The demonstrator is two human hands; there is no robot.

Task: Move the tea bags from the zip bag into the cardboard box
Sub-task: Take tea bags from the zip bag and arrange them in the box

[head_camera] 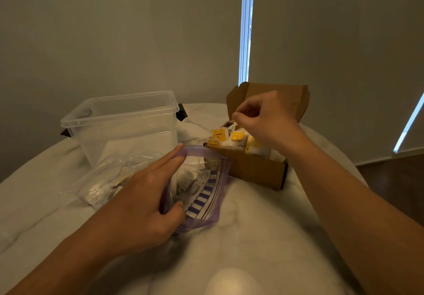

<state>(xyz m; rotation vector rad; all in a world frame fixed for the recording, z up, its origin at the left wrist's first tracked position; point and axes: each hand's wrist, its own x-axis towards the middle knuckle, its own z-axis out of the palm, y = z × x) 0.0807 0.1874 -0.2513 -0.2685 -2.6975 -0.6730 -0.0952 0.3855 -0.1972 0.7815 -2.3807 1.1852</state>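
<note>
A clear zip bag (206, 189) with a purple rim and blue print lies open in the middle of the table, a pale tea bag (185, 178) inside it. My left hand (149, 193) holds the bag's mouth, thumb on the lower rim and straight fingers along the upper. The open cardboard box (257, 168) stands to its right with several yellow-tagged tea bags (231, 137) heaped in it. Over the box my right hand (263, 120) pinches the thin string of a tea bag between thumb and forefinger.
A clear plastic tub (124, 122) with black clips stands at the back left. A second crumpled clear bag (107, 180) lies in front of it, left of my left hand. The white marble table (263, 226) curves away on the right; the box lid (270, 95) stands upright behind.
</note>
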